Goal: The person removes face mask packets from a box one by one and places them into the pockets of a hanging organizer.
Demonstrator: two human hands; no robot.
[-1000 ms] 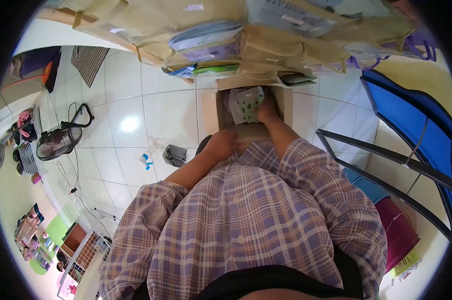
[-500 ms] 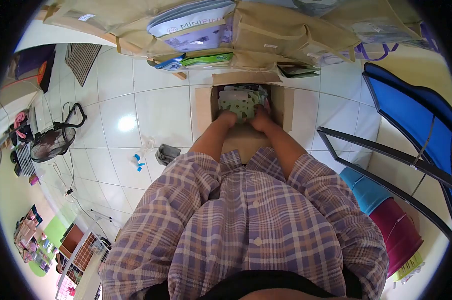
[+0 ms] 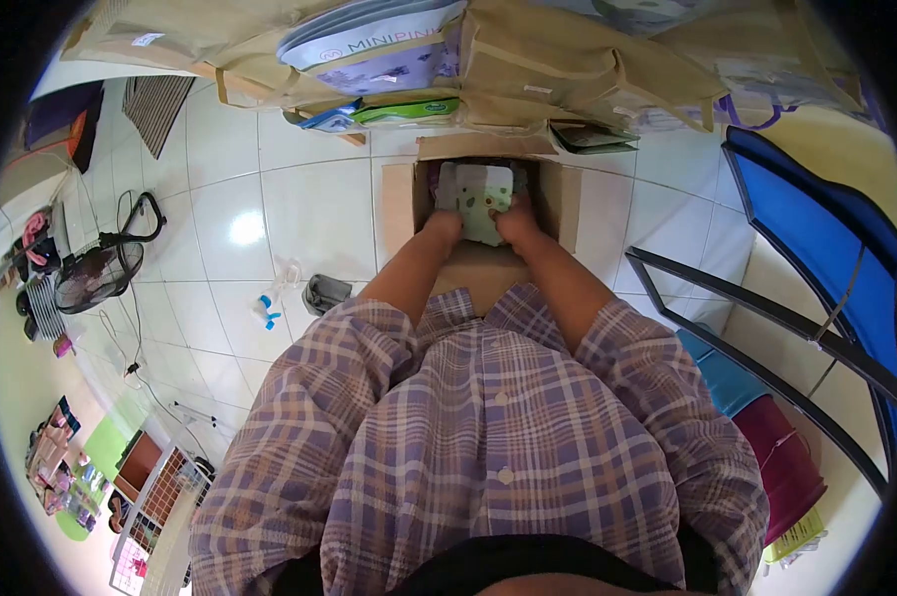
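Note:
An open cardboard box (image 3: 568,209) stands on the white tiled floor, its flaps spread outward. Inside its opening is a pale green patterned item (image 3: 478,204) with small dark green spots, perhaps folded cloth. My left hand (image 3: 446,228) grips its lower left edge, fingers mostly hidden. On the right edge, my right hand (image 3: 514,221) holds the same item with the thumb on top. Both hands are within the box opening. Other contents beneath the item are mostly hidden.
Beige hanging pockets (image 3: 538,60) with packets span the top. A black-framed blue folding item (image 3: 816,238) and blue and maroon buckets (image 3: 781,467) stand right. At left are a black fan (image 3: 101,273), cables, a grey container (image 3: 326,294) and a small blue-and-clear item (image 3: 268,312).
The green item between my hands has shifted and now shows a paler, differently patterned face. My hands have moved slightly upward in the view. The camera view has shifted a little.

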